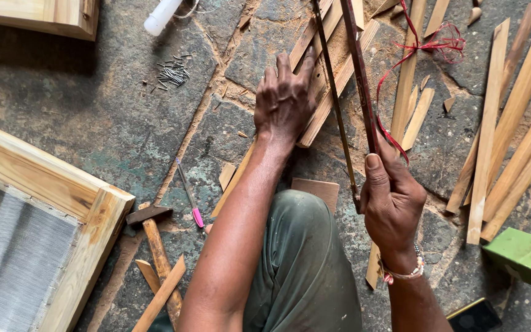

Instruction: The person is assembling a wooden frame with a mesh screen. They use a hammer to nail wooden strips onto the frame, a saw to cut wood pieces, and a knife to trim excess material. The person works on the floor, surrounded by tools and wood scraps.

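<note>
A: Start at the left. What lies at nine o'clock?

B: A wooden frame (87, 237) with ribbed mesh inside, cut by the edge. Just beside its corner, at seven o'clock, a hammer (155, 243) lies with its head toward the frame and its handle running down to six. A pink-tipped pen (190, 197) slants next to it, and a small heap of nails (172, 74) sits up at eleven o'clock.

A: Any packages or labels?

B: A white plastic tube (162, 15) at the top edge near eleven, and a green folded carton (525, 257) at four o'clock, partly out of view. I can read no label on either.

A: And the hands?

B: The left hand (284, 101) is spread flat, fingers apart, pressing on a bundle of wooden strips (327, 86) on the stone floor (93, 117) just above centre. The right hand (391, 200) is clamped around the lower end of a thin bow saw (354, 80), thumb up along it.

A: How does the saw run?

B: Its long axis goes from the fist at five o'clock up to the top edge at twelve, leaning slightly left, across the strips. Red cord (428, 44) trails from it toward one o'clock. More loose slats (511, 141) fan out at three o'clock.
</note>
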